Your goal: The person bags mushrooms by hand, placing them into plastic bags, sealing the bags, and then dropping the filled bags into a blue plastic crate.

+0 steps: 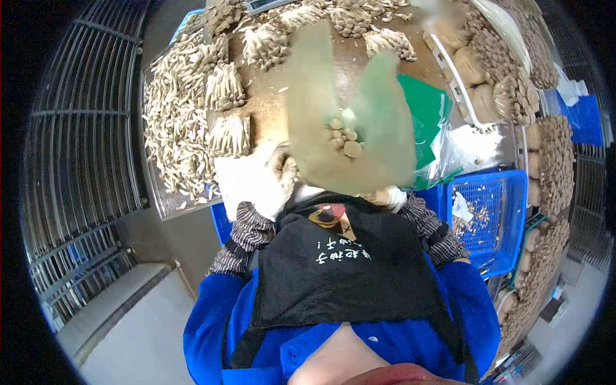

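Hands: left hand (285, 170), in a pale, soiled covering, at the near-left corner of a translucent greenish plastic bag (378, 144). Fingers bent; whether they grip the film, cannot tell. Right hand (387, 196) mostly hidden below the bag's near-right side, close to the apron (350, 276); open or closed, cannot tell.

Bag: above the table (266, 102), near edge, roughly mid-length. 2 raised flaps point toward the far edge, with a dip between them. A cluster of mushroom caps (344, 138) shows below the dip; inside the film or seen through it, cannot tell. Bag outline blurred.

Table, left edge: long heap of loose mushrooms (176, 122). Just beside it, toward the middle: 2 bundles, the farther bundle (224, 86) and the nearer bundle (230, 136), stems laid side by side. Far edge: more mushroom clumps (264, 46) and part of a device (266, 5).

Table, right side: green packaging (420, 119) with clear film. Off the near-right corner: blue basket (491, 215) containing small scraps (475, 221) and 1 white piece.
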`<action>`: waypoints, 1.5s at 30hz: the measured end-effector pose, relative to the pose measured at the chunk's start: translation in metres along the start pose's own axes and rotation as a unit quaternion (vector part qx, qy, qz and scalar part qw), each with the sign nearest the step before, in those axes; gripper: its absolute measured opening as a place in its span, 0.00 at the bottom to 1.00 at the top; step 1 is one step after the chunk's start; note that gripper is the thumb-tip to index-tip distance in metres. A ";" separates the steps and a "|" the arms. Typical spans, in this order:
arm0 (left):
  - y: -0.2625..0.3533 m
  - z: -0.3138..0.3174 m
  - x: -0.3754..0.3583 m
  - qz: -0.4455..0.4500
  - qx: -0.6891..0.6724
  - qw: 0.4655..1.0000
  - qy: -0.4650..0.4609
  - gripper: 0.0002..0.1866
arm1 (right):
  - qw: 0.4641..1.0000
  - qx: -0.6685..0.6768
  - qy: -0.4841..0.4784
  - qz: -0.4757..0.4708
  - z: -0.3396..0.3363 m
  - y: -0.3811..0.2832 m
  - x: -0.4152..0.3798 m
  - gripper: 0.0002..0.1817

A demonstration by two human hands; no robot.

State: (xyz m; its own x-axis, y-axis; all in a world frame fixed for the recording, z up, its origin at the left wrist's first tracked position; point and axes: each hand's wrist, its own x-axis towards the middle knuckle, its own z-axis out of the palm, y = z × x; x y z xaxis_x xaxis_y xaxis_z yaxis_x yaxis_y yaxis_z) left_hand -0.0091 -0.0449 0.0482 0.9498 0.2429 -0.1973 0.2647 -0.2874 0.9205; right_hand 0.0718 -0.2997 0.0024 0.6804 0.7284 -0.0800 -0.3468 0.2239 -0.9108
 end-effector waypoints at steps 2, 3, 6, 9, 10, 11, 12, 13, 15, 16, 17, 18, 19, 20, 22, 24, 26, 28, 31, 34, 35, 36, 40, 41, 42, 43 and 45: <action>-0.013 0.010 0.008 0.161 0.065 0.984 0.033 0.16 | 1.000 0.009 0.025 0.017 -0.003 -0.003 0.000 0.48; -0.014 0.016 0.012 0.181 0.032 0.981 0.056 0.15 | 0.999 0.012 0.032 0.023 -0.006 -0.006 0.002 0.47; -0.023 0.013 0.012 0.158 0.001 0.986 0.049 0.19 | 0.998 -0.009 0.052 0.024 -0.007 -0.017 0.006 0.46; -0.008 0.005 0.013 0.268 -0.005 0.961 0.073 0.16 | 0.997 -0.034 0.061 0.016 -0.005 -0.020 0.009 0.45; -0.002 0.002 0.014 0.318 0.036 0.945 0.066 0.15 | 0.997 -0.041 0.064 0.014 -0.006 -0.020 0.012 0.45; -0.002 0.002 0.015 0.316 0.036 0.945 0.072 0.15 | 0.997 -0.047 0.065 0.012 -0.007 -0.020 0.013 0.45; -0.002 0.003 0.015 0.311 0.041 0.947 0.064 0.13 | 0.996 -0.053 0.068 0.010 -0.008 -0.020 0.014 0.44; -0.002 0.003 0.015 0.305 0.045 0.950 0.055 0.12 | 0.996 -0.055 0.070 0.008 -0.009 -0.020 0.016 0.44; -0.005 0.007 0.014 0.331 0.031 0.941 0.066 0.12 | 0.995 -0.057 0.080 0.004 -0.009 -0.019 0.018 0.44; -0.004 0.013 0.014 0.333 0.030 0.940 0.064 0.12 | 0.995 -0.054 0.087 0.004 -0.009 -0.019 0.019 0.44; -0.002 0.021 0.016 0.344 -0.047 0.934 0.079 0.13 | 0.994 -0.046 0.096 0.003 -0.009 -0.018 0.021 0.43; -0.002 0.027 0.017 0.353 -0.124 0.922 0.094 0.15 | 0.994 -0.033 0.102 0.005 -0.010 -0.015 0.026 0.43; -0.008 0.032 0.017 0.291 -0.141 0.943 0.079 0.19 | 0.993 -0.021 0.116 0.004 -0.008 -0.013 0.024 0.43; -0.014 0.035 0.019 0.293 -0.142 0.942 0.074 0.19 | 0.992 -0.007 0.127 0.004 -0.009 -0.011 0.026 0.43; -0.022 0.037 0.025 0.201 -0.249 0.947 0.031 0.18 | 0.990 0.019 0.138 0.005 -0.009 -0.005 0.033 0.43; -0.027 0.036 0.021 0.182 -0.237 0.954 0.005 0.19 | 0.987 0.043 0.153 0.012 -0.008 0.002 0.034 0.42; -0.035 0.039 0.015 0.167 -0.236 0.957 -0.032 0.19 | 0.984 0.060 0.164 0.019 -0.004 0.002 0.034 0.42; -0.042 0.041 0.009 0.176 -0.231 0.956 -0.041 0.18 | 0.991 0.016 0.131 -0.002 0.000 -0.012 0.032 0.42; -0.052 0.040 0.000 0.193 -0.201 0.959 -0.040 0.13 | 0.994 -0.097 0.049 0.023 -0.008 -0.016 0.013 0.43; -0.052 0.027 0.002 0.248 -0.102 0.963 0.023 0.09 | 0.980 -0.015 0.140 0.140 0.007 -0.020 0.005 0.43; -0.052 0.021 0.002 0.283 -0.027 0.956 0.073 0.10 | 0.980 -0.016 0.138 0.142 -0.008 -0.006 0.007 0.43; -0.052 0.018 0.000 0.283 -0.027 0.956 0.076 0.10 | 0.966 0.026 0.150 0.206 -0.039 0.025 0.010 0.43; -0.045 0.014 -0.003 0.274 0.048 0.957 0.086 0.11 | 0.982 -0.176 0.041 0.059 -0.050 0.035 0.010 0.37; -0.040 0.016 -0.001 0.256 0.029 0.963 0.073 0.10 | 0.990 -0.109 0.057 0.074 -0.055 0.039 0.011 0.31; -0.036 0.017 -0.001 0.237 0.011 0.969 0.062 0.09 | 0.992 -0.043 0.072 0.090 -0.058 0.042 0.013 0.26; -0.036 0.018 -0.001 0.257 0.024 0.962 0.090 0.09 | 0.991 0.024 0.085 0.103 -0.063 0.044 0.017 0.22; -0.042 0.012 -0.004 0.267 0.032 0.959 0.088 0.09 | 0.988 -0.105 0.068 0.096 -0.050 0.026 0.014 0.26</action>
State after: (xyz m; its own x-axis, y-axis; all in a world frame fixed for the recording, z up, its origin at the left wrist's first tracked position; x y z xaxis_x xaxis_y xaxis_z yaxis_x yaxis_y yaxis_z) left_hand -0.0219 -0.0449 0.0067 0.9112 0.1960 0.3623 -0.2373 -0.4690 0.8507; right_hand 0.1045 -0.3156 -0.0428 0.7003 0.6482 -0.2991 -0.3456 -0.0588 -0.9366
